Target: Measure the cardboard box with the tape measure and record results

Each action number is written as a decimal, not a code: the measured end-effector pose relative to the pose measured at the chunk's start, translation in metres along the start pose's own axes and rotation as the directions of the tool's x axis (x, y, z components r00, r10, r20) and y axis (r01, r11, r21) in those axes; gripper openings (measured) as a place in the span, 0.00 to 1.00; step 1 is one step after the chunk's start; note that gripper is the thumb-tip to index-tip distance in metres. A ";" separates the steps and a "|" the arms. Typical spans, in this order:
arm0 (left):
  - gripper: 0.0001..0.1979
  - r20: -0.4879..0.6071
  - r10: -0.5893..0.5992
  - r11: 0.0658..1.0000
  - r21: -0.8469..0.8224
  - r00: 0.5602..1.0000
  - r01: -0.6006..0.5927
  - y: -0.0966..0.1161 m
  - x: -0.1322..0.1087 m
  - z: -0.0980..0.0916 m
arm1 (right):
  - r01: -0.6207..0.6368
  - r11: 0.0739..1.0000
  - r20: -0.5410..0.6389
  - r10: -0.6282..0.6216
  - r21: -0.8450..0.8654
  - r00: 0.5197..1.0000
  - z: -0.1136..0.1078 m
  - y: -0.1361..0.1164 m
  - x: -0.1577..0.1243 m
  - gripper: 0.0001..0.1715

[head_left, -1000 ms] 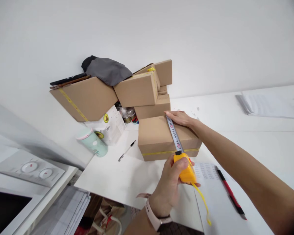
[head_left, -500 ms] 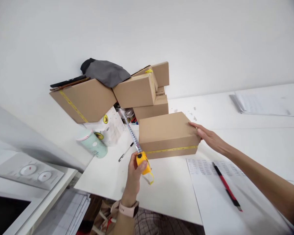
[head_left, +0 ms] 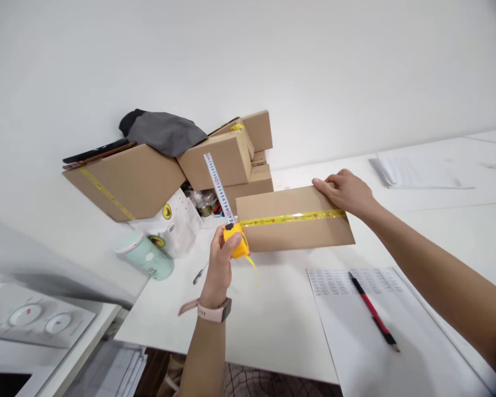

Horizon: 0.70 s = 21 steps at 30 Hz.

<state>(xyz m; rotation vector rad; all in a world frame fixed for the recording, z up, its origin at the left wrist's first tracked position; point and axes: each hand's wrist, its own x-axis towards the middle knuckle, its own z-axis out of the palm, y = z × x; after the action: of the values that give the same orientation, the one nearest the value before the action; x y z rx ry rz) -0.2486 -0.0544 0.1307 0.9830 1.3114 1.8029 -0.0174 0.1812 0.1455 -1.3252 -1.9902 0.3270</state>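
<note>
In my left hand (head_left: 220,259) is a yellow tape measure (head_left: 236,240), with its blade (head_left: 218,186) pulled out upward and away from me. The hand is closed round the case, thumb on top, and a yellow strap dangles below it. Just right of the case is a cardboard box (head_left: 291,236) with yellow printed tape along the face toward me. My right hand (head_left: 343,190) grips the box's upper right edge, thumb on the near face and fingers behind, partly hidden. The box's left end is close beside the tape measure.
Stacked cardboard boxes (head_left: 215,160) carry a grey cloth (head_left: 163,132). A mint-green tumbler (head_left: 146,256) and a white avocado-print package (head_left: 176,226) stand at left. A black pen (head_left: 198,275) lies nearby. At right, a red-and-black pen (head_left: 374,311) rests on printed paper (head_left: 326,309).
My right hand has tipped the box, so its taped face now shows broadly. My left hand has raised the tape measure, and more blade shows in front of the stacked boxes.
</note>
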 end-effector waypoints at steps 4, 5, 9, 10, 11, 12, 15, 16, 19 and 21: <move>0.27 0.121 -0.005 0.999 -0.031 0.993 0.009 -0.010 -0.019 0.023 | 0.245 0.966 -0.013 -0.247 -0.086 0.969 0.018 -0.004 0.026 0.22; 0.27 0.185 -0.047 0.997 -0.047 0.982 0.057 -0.014 -0.025 0.031 | 0.254 0.962 0.005 -0.255 -0.098 0.967 0.022 -0.005 0.030 0.21; 0.28 0.341 -0.215 0.967 -0.057 0.915 0.249 -0.035 -0.038 0.057 | 0.245 0.962 0.014 -0.245 -0.124 0.969 0.029 -0.007 0.035 0.19; 0.27 0.354 -0.241 0.959 -0.055 0.904 0.277 -0.038 -0.037 0.061 | 0.258 0.958 0.008 -0.259 -0.130 0.966 0.029 -0.007 0.034 0.19; 0.26 0.367 -0.263 0.951 -0.056 0.892 0.303 -0.039 -0.036 0.062 | 0.275 0.952 0.005 -0.277 -0.136 0.961 0.029 -0.006 0.032 0.19; 0.24 0.377 -0.284 0.943 -0.059 0.882 0.328 -0.040 -0.034 0.062 | 0.293 0.946 0.003 -0.295 -0.142 0.955 0.028 -0.006 0.031 0.19; 0.23 0.395 -0.325 0.921 -0.077 0.859 0.383 -0.038 -0.031 0.056 | 0.320 0.931 0.020 -0.322 -0.176 0.947 0.026 -0.007 0.026 0.20; 0.23 0.396 -0.331 0.916 -0.084 0.857 0.393 -0.037 -0.032 0.053 | 0.318 0.928 0.029 -0.319 -0.194 0.947 0.025 -0.008 0.025 0.20; 0.24 0.377 -0.340 0.908 -0.106 0.862 0.405 -0.038 -0.040 0.049 | 0.302 0.922 0.054 -0.298 -0.243 0.953 0.024 -0.012 0.025 0.21; 0.23 0.351 -0.348 0.906 -0.112 0.869 0.408 -0.040 -0.048 0.050 | 0.298 0.921 0.069 -0.290 -0.250 0.955 0.024 -0.014 0.026 0.22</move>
<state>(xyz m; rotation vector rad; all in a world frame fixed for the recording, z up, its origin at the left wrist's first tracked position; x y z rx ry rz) -0.1777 -0.0640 0.0941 0.8099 1.0269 1.3634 -0.0493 0.2024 0.1466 -1.1520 -2.2788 -0.0579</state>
